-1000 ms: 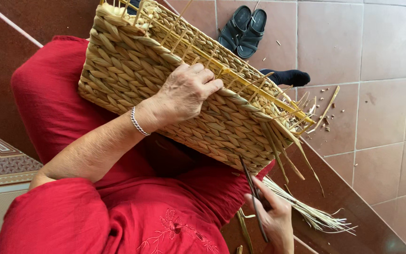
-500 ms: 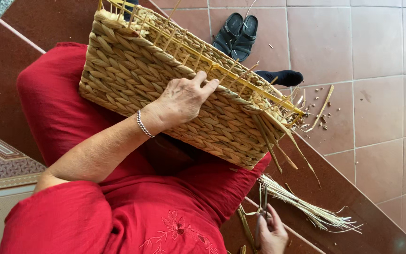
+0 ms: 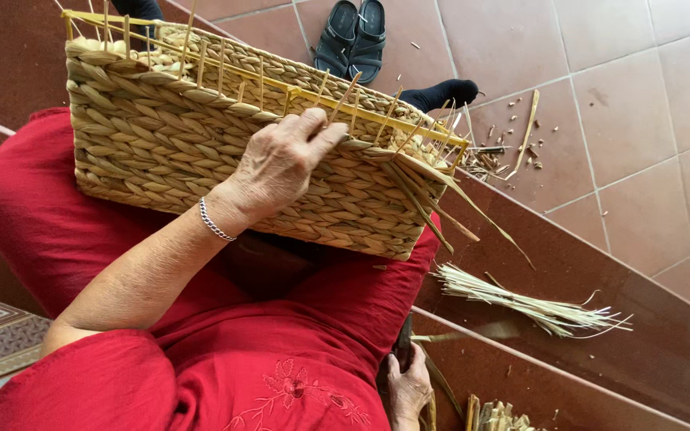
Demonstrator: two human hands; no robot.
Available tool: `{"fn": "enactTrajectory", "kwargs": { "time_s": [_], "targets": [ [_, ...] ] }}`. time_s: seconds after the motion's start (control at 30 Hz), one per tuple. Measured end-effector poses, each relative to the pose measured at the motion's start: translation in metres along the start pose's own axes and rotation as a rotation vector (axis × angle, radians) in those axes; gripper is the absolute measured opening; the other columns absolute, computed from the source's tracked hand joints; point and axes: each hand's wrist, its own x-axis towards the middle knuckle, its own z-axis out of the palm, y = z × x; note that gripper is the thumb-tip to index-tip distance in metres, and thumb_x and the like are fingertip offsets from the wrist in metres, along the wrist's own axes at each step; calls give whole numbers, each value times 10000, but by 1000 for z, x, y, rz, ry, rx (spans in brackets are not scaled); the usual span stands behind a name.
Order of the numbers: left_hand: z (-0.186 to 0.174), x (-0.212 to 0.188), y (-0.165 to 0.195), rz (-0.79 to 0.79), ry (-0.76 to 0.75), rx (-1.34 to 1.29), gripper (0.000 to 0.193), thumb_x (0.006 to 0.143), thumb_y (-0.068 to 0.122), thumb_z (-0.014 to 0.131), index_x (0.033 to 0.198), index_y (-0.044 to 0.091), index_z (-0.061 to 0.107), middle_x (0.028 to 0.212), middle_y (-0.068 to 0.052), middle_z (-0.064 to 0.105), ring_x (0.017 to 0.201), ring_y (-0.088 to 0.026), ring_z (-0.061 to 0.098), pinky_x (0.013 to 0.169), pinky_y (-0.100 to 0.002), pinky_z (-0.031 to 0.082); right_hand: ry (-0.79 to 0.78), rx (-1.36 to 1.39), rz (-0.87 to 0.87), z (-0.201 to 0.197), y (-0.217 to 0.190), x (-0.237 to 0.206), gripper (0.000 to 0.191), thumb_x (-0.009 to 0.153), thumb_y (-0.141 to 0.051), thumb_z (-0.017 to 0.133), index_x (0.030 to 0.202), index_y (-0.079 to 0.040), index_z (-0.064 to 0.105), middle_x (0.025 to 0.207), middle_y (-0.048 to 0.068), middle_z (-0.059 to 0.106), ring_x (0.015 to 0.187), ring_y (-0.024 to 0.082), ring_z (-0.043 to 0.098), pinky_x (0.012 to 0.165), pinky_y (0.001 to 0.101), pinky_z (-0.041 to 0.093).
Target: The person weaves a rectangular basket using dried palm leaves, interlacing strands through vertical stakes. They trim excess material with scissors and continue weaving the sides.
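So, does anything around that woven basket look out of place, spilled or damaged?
Small straw scraps lie scattered on the tan floor tiles beyond the rectangular woven straw basket, beside a pair of black sandals. Loose strand ends jut from the basket's right corner, unwoven. The left hand rests on its rim.

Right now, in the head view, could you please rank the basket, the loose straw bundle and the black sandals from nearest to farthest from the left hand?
1. Basket: under the left hand, touching.
2. Straw bundle: lower right, on the step.
3. Sandals: top, on the tiles; roughly as far away as the bundle, too close to call.
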Motion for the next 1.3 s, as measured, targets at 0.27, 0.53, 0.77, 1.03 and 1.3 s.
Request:
{"fn": "enactTrajectory", "kwargs": {
  "time_s": [0.27,0.53,0.77,1.03,1.3],
  "targets": [
    [-6,14,2,-41,-309,-31,475,838,23,664,1310,64,689,1059,-115,621,794,-263,684,666,-366,573,-264,-222,318,-3,1,-4,536,764,-372,852,1189,-166,599,825,103,776,750,322,761,682,432,586],
    [-3,20,34,69,94,-191,281,932,-17,639,1211,-38,645,1205,-154,597,939,-317,711,812,-387,597,-345,-214,344,1,11,-30,564,741,-427,835,1184,-194,575,816,110,786,792,349,758,728,472,583],
    [33,42,30,96,-105,-239,300,948,-63,617,1244,-76,658,1155,-178,592,804,-278,713,656,-370,599,-718,-484,208,9,24,-20,551,791,-493,808,1179,-195,554,879,178,751,872,418,733,765,527,585],
    [45,45,33,17,-153,-374,256,892,-16,616,1139,-1,684,1128,-139,678,775,-334,704,676,-432,585,-55,-105,-196,-64,-37,99,216,913,-342,791,974,-141,744,772,122,751,669,288,741,600,399,579],
    [40,62,26,-147,-300,-613,142,925,182,680,951,45,705,886,-166,712,813,-377,715,734,-469,568,424,-11,-838,-95,-168,186,317,907,-215,792,1111,8,696,1082,148,703,1019,348,675,931,456,520]
  ]
}}
